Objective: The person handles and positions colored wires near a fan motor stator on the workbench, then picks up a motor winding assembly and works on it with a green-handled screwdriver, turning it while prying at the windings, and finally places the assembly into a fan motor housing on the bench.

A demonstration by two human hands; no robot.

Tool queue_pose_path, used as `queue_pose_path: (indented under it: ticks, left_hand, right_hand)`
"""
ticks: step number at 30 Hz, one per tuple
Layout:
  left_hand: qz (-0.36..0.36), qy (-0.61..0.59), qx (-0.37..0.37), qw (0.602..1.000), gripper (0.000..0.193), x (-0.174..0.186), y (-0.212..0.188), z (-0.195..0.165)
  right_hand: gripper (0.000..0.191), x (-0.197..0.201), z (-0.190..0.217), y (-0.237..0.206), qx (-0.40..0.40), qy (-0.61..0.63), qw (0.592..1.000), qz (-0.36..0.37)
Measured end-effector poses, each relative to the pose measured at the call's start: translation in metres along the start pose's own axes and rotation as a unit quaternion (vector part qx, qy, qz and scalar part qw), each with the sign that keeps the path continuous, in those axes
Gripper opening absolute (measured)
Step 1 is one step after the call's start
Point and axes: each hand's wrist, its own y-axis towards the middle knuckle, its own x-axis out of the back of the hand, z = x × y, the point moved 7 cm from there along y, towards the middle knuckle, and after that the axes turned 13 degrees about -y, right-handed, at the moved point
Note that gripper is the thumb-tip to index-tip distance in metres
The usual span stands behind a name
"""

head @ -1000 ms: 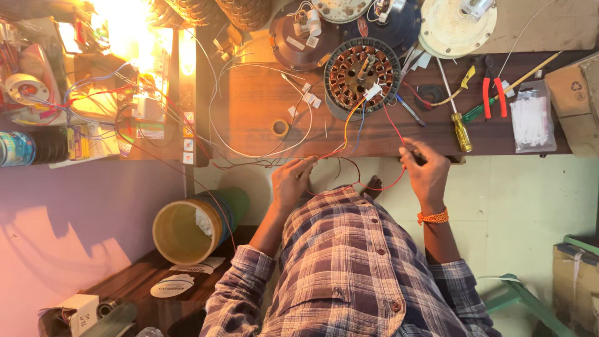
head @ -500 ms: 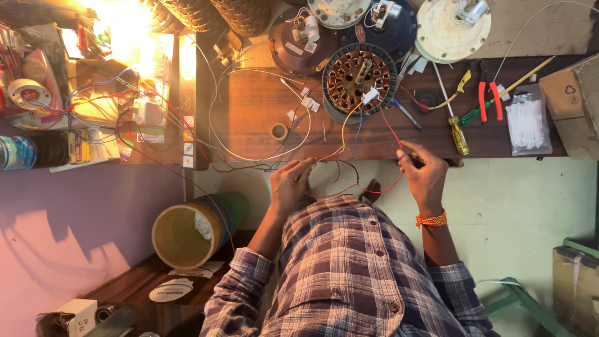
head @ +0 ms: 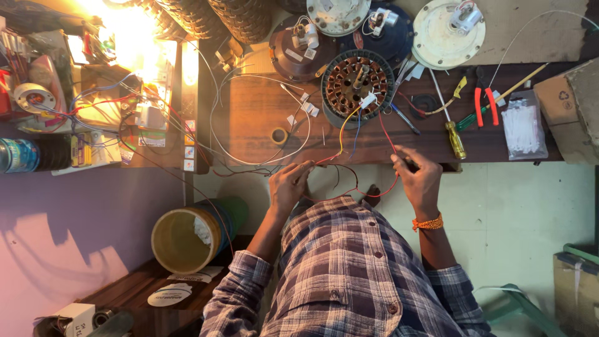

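Head view, hands point(head: 355, 184) pinching wires point(head: 349, 168), fingertips unclear

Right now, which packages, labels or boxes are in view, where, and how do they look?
Clear plastic bag of white pieces: bench, right, beside pliers.
Brown cardboard box: right edge of the bench.
Small white box: bottom left, on dark shelf.
Oval white label: same shelf, below yellow tub.
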Motion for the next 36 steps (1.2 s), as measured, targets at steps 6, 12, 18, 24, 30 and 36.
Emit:
queue_pose_path:
  ticks: [6,12,18,24,30,36]
  left_hand:
    - [-0.007,-0.021,-0.01,1.0,0.02,0.005,0.003,-0.009]
    - [-0.004,-0.02,-0.009,1.0,0.021,0.008,0.005,-0.018]
    - [-0.046,-0.077,-0.051,0.995,0.017,0.019,0.0,-0.02]
    - [-0.02,-0.283,0.291,0.914,0.025,0.024,-0.037,0.032]
    - [0.03,-0.478,0.341,0.809,0.028,0.001,-0.05,0.012]
    - [-0.101,-0.597,0.115,0.787,0.018,0.003,0.0,-0.048]
  right_hand:
    - [0.027,0.001,0.01,0.001,0.008,-0.007,1.0,0.0]
    - [0.028,0.001,0.016,-0.001,0.017,-0.027,0.999,0.004]
    - [0.028,0.007,-0.01,-0.008,-0.056,0.109,0.992,-0.016]
    - [0.015,0.019,-0.048,-0.026,-0.11,0.249,0.962,-0.034]
    - [0.011,-0.021,0.004,-0.025,-0.148,0.498,0.85,0.086]
    - [0.014,-0.087,0.087,-0.036,-0.063,0.424,0.889,0.16]
